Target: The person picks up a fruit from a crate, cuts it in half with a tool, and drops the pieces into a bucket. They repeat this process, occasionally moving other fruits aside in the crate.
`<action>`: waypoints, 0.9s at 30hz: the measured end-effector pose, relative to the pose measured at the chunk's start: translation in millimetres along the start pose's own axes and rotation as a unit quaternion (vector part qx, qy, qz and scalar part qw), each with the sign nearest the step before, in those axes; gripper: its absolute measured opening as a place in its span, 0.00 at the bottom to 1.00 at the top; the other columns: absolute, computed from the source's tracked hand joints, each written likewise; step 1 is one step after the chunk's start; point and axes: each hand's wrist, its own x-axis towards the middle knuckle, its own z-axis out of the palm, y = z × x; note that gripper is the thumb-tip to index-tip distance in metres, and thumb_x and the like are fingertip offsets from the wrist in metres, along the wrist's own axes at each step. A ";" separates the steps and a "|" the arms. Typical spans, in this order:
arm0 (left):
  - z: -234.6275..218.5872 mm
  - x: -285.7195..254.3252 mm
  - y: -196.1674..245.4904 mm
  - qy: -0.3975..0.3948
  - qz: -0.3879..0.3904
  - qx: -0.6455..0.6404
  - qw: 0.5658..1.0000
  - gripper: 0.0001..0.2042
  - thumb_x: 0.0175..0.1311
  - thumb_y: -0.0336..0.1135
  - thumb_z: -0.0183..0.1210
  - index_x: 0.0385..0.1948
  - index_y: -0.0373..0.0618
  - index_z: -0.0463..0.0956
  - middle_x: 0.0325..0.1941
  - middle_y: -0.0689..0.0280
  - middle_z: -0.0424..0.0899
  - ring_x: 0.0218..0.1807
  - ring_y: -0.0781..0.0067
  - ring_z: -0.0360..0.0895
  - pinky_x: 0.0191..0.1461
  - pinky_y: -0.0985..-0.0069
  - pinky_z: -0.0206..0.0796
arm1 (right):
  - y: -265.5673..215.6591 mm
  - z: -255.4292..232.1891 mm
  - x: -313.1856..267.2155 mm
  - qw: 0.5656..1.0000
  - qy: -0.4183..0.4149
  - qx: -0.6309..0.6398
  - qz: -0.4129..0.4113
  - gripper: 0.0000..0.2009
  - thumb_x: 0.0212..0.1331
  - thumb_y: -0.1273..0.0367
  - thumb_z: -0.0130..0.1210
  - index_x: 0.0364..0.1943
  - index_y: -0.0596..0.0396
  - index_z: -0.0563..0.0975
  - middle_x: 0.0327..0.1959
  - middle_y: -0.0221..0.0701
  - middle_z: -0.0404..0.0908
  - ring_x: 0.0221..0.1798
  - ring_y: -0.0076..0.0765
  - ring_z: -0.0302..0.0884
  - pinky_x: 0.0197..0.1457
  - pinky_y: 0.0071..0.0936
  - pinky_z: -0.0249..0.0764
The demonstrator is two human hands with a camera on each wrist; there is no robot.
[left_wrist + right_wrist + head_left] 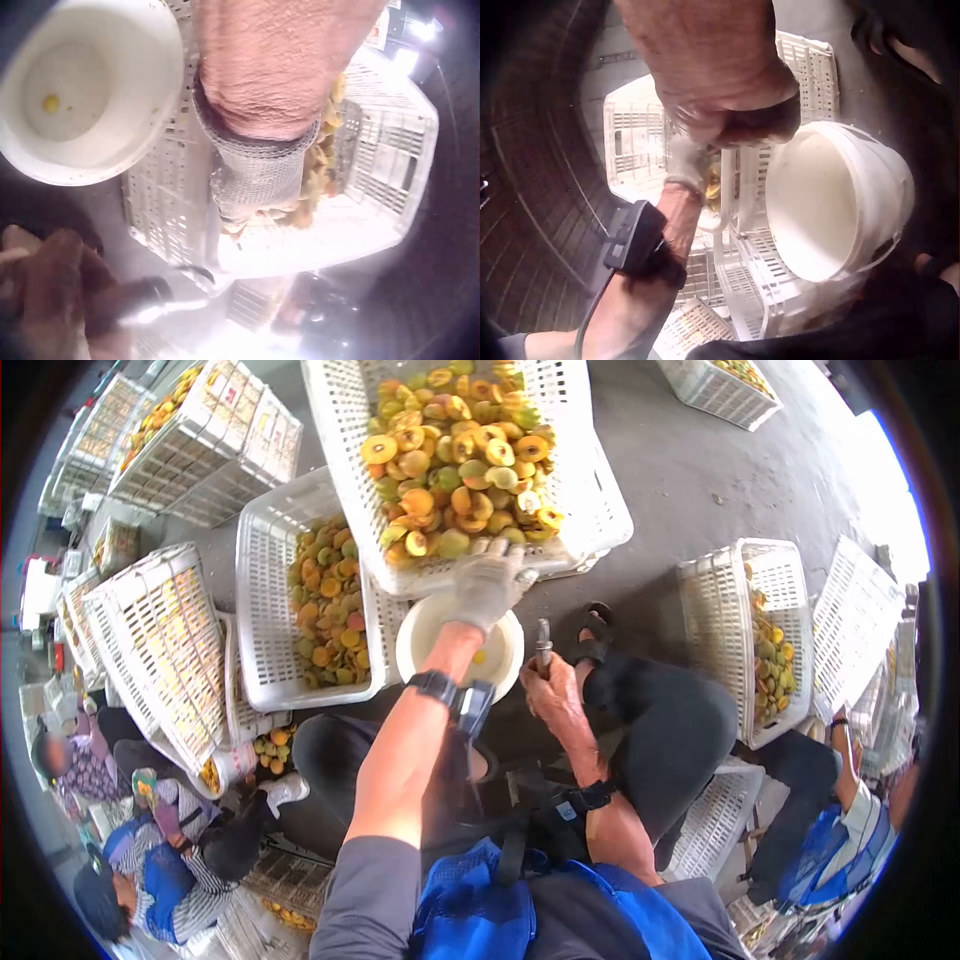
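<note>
My left hand (485,585), in a pale knitted glove, reaches over the near rim of a white plastic crate (340,450). Its fingers are spread at the edge of a heap of halved yellow-orange peaches (460,470). In the left wrist view the glove (259,180) hides its own fingertips. Lower right, my bare right hand (558,695) grips a small metal tool (543,640) pointing up; the left wrist view shows a thin curved tip on it. Below the left forearm stands a white bucket (415,645) with a small yellow piece at its bottom.
Left of the bucket, another crate (262,580) holds more peaches. A tilted crate (745,575) with fruit stands to the right. Stacked crates (220,450) fill the back left. Several other people sit at both sides. My knees (680,710) flank the bucket area.
</note>
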 end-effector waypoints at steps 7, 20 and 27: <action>42.6 10.1 -34.6 0.111 -0.050 -0.006 0.992 0.17 0.65 0.53 0.62 0.31 0.48 0.82 0.31 0.62 0.82 0.34 0.59 0.79 0.39 0.60 0.70 | -26.1 -10.2 2.1 0.999 0.016 -0.036 0.008 0.08 0.59 0.70 0.56 0.31 0.64 0.74 0.21 0.36 0.72 0.26 0.33 0.69 0.34 0.37 0.70; -14.2 -60.6 -9.3 0.275 -0.374 -0.638 0.615 0.18 0.74 0.46 0.59 0.32 0.39 0.82 0.26 0.71 0.79 0.25 0.83 0.71 0.28 0.81 0.62 | -74.2 31.4 4.6 0.922 -0.053 -0.349 -0.161 0.11 0.58 0.72 0.52 0.43 0.64 0.70 0.26 0.59 0.80 0.34 0.70 0.81 0.40 0.59 0.76; 7.0 -93.5 -10.5 0.271 -0.377 -0.570 0.678 0.22 0.75 0.52 0.56 0.37 0.35 0.80 0.30 0.67 0.81 0.30 0.78 0.73 0.33 0.75 0.67 | -68.6 48.7 2.2 0.887 -0.046 -0.408 -0.208 0.10 0.57 0.74 0.51 0.40 0.67 0.71 0.24 0.53 0.80 0.32 0.63 0.82 0.35 0.54 0.77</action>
